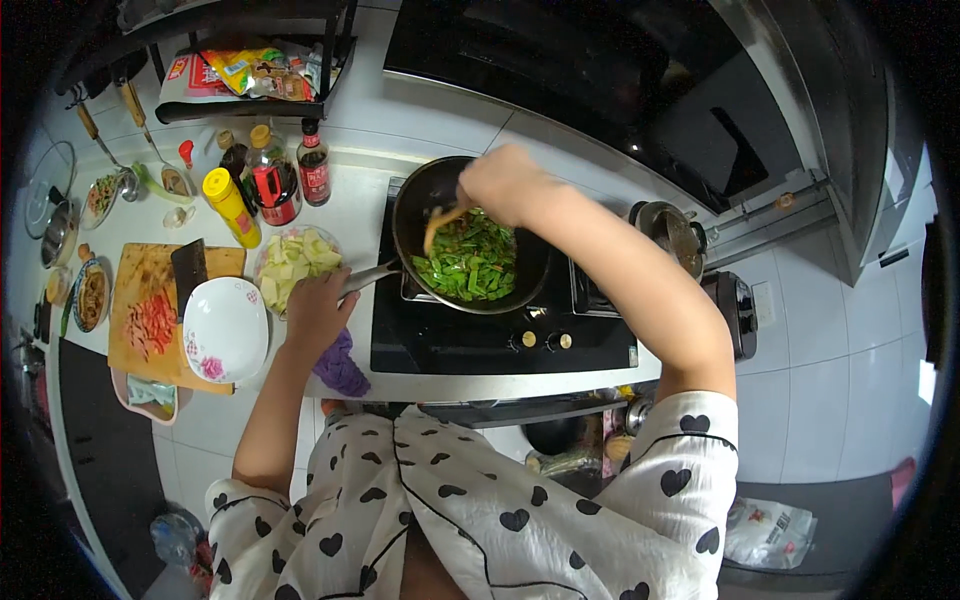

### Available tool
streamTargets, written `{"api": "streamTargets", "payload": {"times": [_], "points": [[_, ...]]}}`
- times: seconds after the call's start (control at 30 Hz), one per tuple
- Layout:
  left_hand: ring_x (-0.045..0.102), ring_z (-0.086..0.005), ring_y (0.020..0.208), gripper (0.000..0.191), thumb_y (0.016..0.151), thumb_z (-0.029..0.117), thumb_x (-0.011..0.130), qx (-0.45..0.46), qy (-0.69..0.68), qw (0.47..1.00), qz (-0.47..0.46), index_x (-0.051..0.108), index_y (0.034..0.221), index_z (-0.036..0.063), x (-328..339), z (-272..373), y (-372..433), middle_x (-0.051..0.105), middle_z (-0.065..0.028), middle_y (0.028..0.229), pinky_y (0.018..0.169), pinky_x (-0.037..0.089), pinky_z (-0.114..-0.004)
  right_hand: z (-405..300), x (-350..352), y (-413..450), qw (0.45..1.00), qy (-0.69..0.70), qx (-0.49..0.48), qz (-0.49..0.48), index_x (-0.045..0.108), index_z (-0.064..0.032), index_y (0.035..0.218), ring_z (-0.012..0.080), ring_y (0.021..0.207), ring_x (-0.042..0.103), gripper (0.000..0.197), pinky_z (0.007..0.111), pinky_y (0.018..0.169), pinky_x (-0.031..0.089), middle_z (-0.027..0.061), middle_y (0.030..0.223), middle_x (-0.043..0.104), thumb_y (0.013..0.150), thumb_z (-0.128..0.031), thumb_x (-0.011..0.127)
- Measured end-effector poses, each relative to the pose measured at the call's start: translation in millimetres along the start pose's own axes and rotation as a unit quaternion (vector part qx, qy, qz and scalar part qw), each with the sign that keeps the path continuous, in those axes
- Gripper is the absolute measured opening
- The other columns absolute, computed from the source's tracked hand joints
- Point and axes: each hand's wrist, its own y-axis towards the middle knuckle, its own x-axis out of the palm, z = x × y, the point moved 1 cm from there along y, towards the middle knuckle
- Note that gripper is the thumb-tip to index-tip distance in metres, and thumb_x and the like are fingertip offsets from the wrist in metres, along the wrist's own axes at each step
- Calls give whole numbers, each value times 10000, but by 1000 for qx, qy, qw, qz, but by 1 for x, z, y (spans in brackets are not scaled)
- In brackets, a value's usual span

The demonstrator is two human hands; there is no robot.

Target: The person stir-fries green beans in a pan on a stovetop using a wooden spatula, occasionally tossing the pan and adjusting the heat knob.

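My left hand (pixel 319 306) grips the metal handle (pixel 373 275) of a dark wok (pixel 532 281). The wok sits over the left burner of a black gas hob (pixel 450 341). Chopped green leafy vegetables (pixel 472 262) lie inside it, with small reddish-brown bits among them. Above the wok, my right hand (pixel 502 184) is closed around a wooden spatula (pixel 444 223), whose lower end reaches toward the greens. Pale cut vegetable pieces (pixel 296 259) fill a clear plate beside my left hand. A purple cloth (pixel 343 367) lies just below that hand.
A white floral dish (pixel 225 322) overlaps a wooden cutting board (pixel 142 262) with a cleaver (pixel 189 270) and sliced red pieces (pixel 152 322). Sauce bottles (pixel 276 180) and a yellow container (pixel 231 206) stand behind. A lidded pot (pixel 670 232) occupies the right burner. The range hood (pixel 585 90) overhangs.
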Motion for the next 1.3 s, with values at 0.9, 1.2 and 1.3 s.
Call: {"api": "streamTargets", "payload": {"times": [0.9,1.2,1.3], "points": [[639,-337,922,399,903,343,616,27,18,999,22,616,1213,91,2,-1,-2,685,-135,1020,837,495,-430,-2,115,-173,946,205,248,41,691,-241,1177,306,843,687,361,440,730,549,113,903,712,824,-169,677],[637,-334,905,386,894,329,625,35,8,999,29,620,1197,89,0,5,0,684,-138,1022,824,492,-428,-4,180,-120,915,277,253,146,661,-206,1220,366,806,675,376,471,701,554,178,851,692,853,-135,616],[637,-329,901,385,887,322,634,34,12,999,40,620,1194,91,-3,4,-3,684,-134,1019,823,492,-424,-30,179,-130,905,315,227,171,653,-188,1235,376,742,664,399,476,703,550,191,819,682,843,-123,618]]}}
